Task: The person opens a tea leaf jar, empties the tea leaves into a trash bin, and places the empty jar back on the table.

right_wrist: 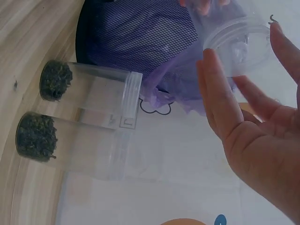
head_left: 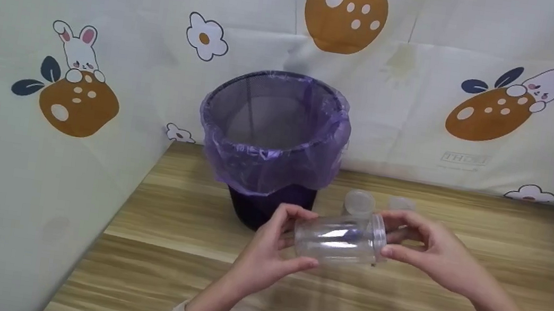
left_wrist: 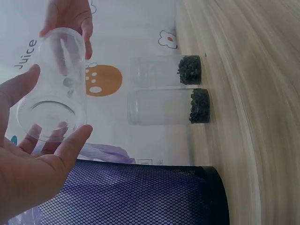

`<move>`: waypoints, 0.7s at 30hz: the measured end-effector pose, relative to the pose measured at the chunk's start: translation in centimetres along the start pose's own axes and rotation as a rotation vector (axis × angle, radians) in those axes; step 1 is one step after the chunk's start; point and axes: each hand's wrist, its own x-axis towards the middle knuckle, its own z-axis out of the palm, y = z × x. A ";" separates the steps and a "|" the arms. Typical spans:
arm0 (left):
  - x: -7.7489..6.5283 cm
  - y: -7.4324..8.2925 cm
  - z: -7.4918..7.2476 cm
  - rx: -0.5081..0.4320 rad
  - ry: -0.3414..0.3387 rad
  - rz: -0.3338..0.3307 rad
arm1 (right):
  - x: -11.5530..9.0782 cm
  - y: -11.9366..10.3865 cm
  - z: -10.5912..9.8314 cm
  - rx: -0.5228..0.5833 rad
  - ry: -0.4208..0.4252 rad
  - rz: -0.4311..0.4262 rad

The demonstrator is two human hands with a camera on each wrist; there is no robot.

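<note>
A clear plastic jar (head_left: 335,238) lies sideways in the air above the table, held between both hands. My left hand (head_left: 267,253) grips its base end, thumb in front and fingers behind. The right hand (head_left: 438,254) holds the other end, with thumb and fingers about the ridged clear lid (head_left: 378,234). No contents show inside this jar. Behind it on the table stand two similar clear jars, one (left_wrist: 157,107) beside the other (left_wrist: 157,70), each with dark, dried, leaf-like bits at the bottom.
A dark mesh bin (head_left: 270,205) stands at the back of the wooden table (head_left: 176,270), left of the two jars. A purple plastic bag (head_left: 275,171) lines it and hangs over its rim. A printed cloth (head_left: 405,113) covers the walls behind and at the sides.
</note>
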 end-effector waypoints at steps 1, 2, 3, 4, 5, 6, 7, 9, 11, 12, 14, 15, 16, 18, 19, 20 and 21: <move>-0.1 0.1 0.1 0.027 0.008 0.017 | 0.0 0.2 0.0 0.016 -0.004 0.022; -0.1 0.1 0.1 0.058 0.014 0.037 | 0.0 0.3 0.0 0.043 -0.010 0.051; -0.2 0.1 0.2 0.084 0.019 0.061 | 0.0 0.5 0.0 0.074 -0.017 0.077; -0.2 0.2 0.2 0.106 0.023 0.084 | -0.1 0.7 0.0 0.108 -0.019 0.103; -0.2 0.2 0.2 0.126 0.026 0.105 | -0.1 0.8 -0.1 0.147 -0.020 0.129; -0.2 0.2 0.2 0.137 0.024 0.120 | -0.1 0.9 -0.1 0.181 -0.012 0.151; -0.2 0.3 0.2 0.137 0.020 0.123 | -0.2 1.0 -0.1 0.209 -0.002 0.168; -0.2 0.4 0.1 0.103 -0.007 0.093 | -0.4 1.1 -0.1 0.243 0.024 0.183; -0.1 0.4 0.0 0.047 -0.042 0.017 | -0.5 1.2 0.0 0.257 0.049 0.183; -0.1 0.3 0.0 0.016 -0.060 -0.022 | -0.5 1.3 0.1 0.255 0.059 0.181; -0.1 0.3 0.0 -0.027 -0.074 -0.060 | -0.6 1.3 0.1 0.247 0.069 0.184; -0.1 0.2 0.1 -0.014 -0.074 -0.049 | -0.6 1.4 0.2 0.247 0.065 0.184; -0.1 0.1 0.2 0.022 -0.077 -0.017 | -0.6 1.5 0.2 0.248 0.060 0.187; -0.2 0.1 0.3 0.129 -0.075 0.058 | -0.6 1.7 0.2 0.253 0.046 0.190; -0.2 0.2 0.3 0.169 -0.071 0.065 | -0.7 1.8 0.2 0.261 0.040 0.192; -0.2 0.2 0.3 0.200 -0.068 0.057 | -0.7 1.9 0.2 0.268 0.035 0.192; -0.2 0.2 0.3 0.202 -0.073 0.031 | -0.8 1.9 0.2 0.271 0.036 0.195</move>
